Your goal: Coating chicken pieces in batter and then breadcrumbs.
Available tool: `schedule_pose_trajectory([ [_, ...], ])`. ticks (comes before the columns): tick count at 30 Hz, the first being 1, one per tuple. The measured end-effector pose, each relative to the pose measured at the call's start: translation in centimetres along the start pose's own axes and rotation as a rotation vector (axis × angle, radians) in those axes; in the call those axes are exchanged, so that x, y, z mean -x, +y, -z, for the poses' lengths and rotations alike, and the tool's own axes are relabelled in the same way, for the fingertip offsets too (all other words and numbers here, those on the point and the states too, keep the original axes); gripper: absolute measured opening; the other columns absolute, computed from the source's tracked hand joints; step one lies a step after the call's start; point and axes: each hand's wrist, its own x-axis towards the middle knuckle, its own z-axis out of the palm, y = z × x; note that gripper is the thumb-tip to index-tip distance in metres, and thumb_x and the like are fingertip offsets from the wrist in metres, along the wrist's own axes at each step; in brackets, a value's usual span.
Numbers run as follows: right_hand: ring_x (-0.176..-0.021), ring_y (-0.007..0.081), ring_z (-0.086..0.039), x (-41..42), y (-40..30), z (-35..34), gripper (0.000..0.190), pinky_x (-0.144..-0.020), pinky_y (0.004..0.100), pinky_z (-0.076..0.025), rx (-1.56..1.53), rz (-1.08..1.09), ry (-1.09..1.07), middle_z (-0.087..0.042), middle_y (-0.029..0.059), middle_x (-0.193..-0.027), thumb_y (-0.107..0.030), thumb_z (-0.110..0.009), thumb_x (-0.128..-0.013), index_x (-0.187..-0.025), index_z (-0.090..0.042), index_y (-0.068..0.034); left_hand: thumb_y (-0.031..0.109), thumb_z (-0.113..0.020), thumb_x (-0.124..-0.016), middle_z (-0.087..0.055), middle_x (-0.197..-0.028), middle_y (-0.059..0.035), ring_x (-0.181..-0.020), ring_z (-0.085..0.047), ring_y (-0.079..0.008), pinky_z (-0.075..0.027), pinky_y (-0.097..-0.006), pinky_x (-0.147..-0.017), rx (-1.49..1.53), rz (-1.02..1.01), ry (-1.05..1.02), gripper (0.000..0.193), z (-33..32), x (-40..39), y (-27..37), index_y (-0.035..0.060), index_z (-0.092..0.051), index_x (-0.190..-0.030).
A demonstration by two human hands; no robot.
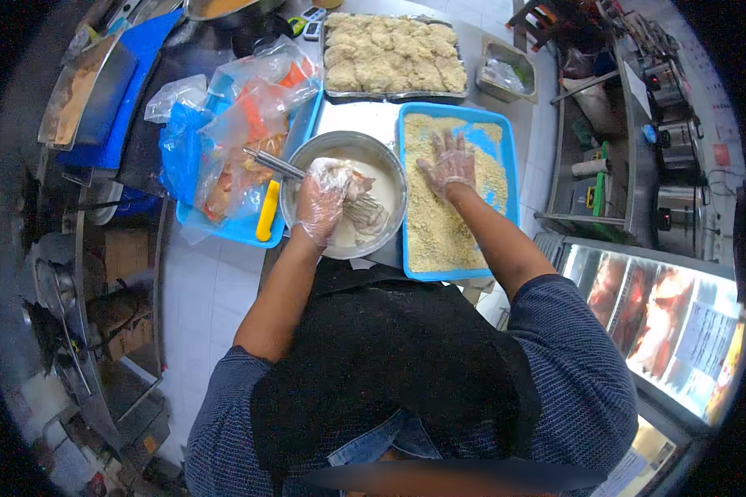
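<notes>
My left hand (323, 199), in a clear plastic glove smeared with batter, holds a batter-coated piece of meat (360, 182) over a steel bowl (396, 214) of pale batter. A wire whisk (276, 163) rests in the bowl, its handle on the left rim. My right hand (452, 163), gloved too, lies spread, palm down, on pale crumbs (441, 233) in a blue tray (513, 186). Left of the bowl, a blue tray (230, 233) bears raw meat (221, 192) partly under clear plastic bags (255, 112). A yellow handle (267, 211) lies at its edge.
Beyond the bowl stands a metal tray (398, 95) of crumb-coated pieces. A steel container (508, 87) holding a plastic bag is at its right, small digital timers (312, 30) at its left. A tub of brown powder (78, 93) is far left, a lit display case (653, 317) lower right.
</notes>
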Motion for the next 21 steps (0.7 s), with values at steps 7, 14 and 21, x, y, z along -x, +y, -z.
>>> schedule_pose_trajectory([
  [7,-0.153,0.0315,-0.007,-1.2,0.8,-0.9,0.084,-0.121,0.0556,-0.005,0.011,0.033,-0.013,-0.008,0.0105,-0.166,-0.069,-0.031,-0.094,-0.159,-0.017,-0.017,0.010,-0.058,-0.098,-0.066,-0.089,-0.0061,-0.071,-0.055,-0.0092,-0.048,-0.0245,-0.064,0.035,-0.020,0.001,0.012,-0.4,0.5,0.4,0.0022,-0.055,-0.106],
  [14,-0.147,0.0318,-0.029,-4.3,7.3,-7.2,0.069,-0.117,0.0524,-0.022,-0.700,0.242,0.052,-0.039,0.0163,-0.155,-0.056,-0.050,-0.095,-0.150,-0.042,-0.016,0.013,-0.064,-0.093,-0.067,-0.093,-0.0087,-0.083,-0.063,-0.0167,-0.052,-0.0310,-0.072,-0.046,0.059,-0.030,0.018,-1.0,0.3,1.5,0.0038,-0.058,-0.107],
  [21,-0.102,0.0238,-0.065,-1.1,8.6,-3.7,0.041,-0.091,0.0364,-0.050,-1.197,-0.326,-0.236,-0.069,0.0127,-0.114,-0.020,-0.075,-0.084,-0.119,-0.066,-0.001,0.025,-0.062,-0.093,-0.068,-0.093,-0.0138,-0.087,-0.066,-0.0242,-0.052,-0.0383,-0.079,-0.605,-0.013,-0.020,0.024,-1.0,-1.1,3.0,0.0029,-0.059,-0.103],
])
